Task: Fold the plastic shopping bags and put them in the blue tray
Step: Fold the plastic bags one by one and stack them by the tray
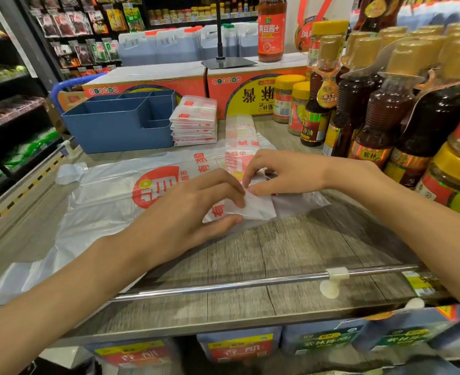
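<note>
Plastic bag (256, 207) mid-fold on shelf (291, 253), near its front edge: left hand (193, 209) pinches the folded corner, right hand (283, 171) pinches the top edge. Next: crease, then blue tray (115, 125).

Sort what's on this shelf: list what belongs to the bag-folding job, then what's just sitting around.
Job:
- plastic bag being folded, held by left hand and right hand
- flat bags spread beneath
- folded bag stack
- blue tray, no bags seen inside

Lying about:
- sauce bottles
- yellow-lidded jars
- orange cartons
- metal rail
</note>
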